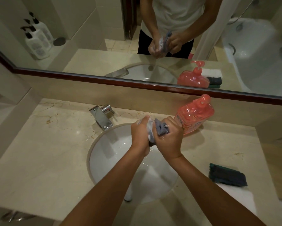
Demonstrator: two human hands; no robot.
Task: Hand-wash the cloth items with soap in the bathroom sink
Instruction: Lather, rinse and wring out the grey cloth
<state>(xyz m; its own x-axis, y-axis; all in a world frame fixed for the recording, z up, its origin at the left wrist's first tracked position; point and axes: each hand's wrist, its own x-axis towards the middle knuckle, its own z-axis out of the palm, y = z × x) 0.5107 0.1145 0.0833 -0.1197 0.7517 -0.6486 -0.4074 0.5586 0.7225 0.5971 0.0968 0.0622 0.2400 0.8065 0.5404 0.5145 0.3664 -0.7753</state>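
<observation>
cloth in hand: we see the grey cloth (160, 130) bunched between both fists, held above the far half of the sink (104, 154), with white lather on its left side.
left hand: our left hand (139, 133) is curled round the soapy end of the grey cloth, thumb up, fingers wrapped tight.
right hand: our right hand (169, 139) grips the other end, knuckles toward us, fingers folded over the fabric.
key relation: the cloth sits directly between the two hands, neither nearer than the other. we judge its long axis runs roughly away from us and a little downward, its lower tail poking out below where the hands meet.
next move: we judge this calls for rubbing fist against fist along that axis, over the bowl so the suds drop in.
tap: the faucet (102, 119) stands to the left, well apart from the hands. we cannot tell for sure whether water is running.
soap: the pink pump bottle (195, 115) stands just beside the right hand, on the counter (39, 144).
waiting items: the dark folded cloths (226, 175) lie on the counter to the right, nearer the right hand.
</observation>
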